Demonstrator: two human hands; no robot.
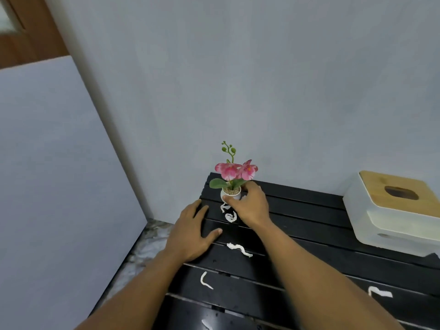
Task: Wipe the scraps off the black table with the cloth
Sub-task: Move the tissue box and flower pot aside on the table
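The black slatted table [309, 225] runs from the far corner toward me. Several white paper scraps lie on it: one [229, 216] under my right wrist, one [239, 249] in the middle, one [205, 281] nearer, one [379, 292] at the right. My right hand [250, 206] grips the small white pot of a pink flower plant [232, 177] at the table's far left corner. My left hand [192, 232] lies flat, fingers spread, on the table's left edge. No cloth is in view.
A white tissue box with a wooden lid [395, 210] stands at the table's right. A grey wall rises right behind the table. A pale panel [59, 175] leans at the left, with marbled floor [142, 246] between it and the table.
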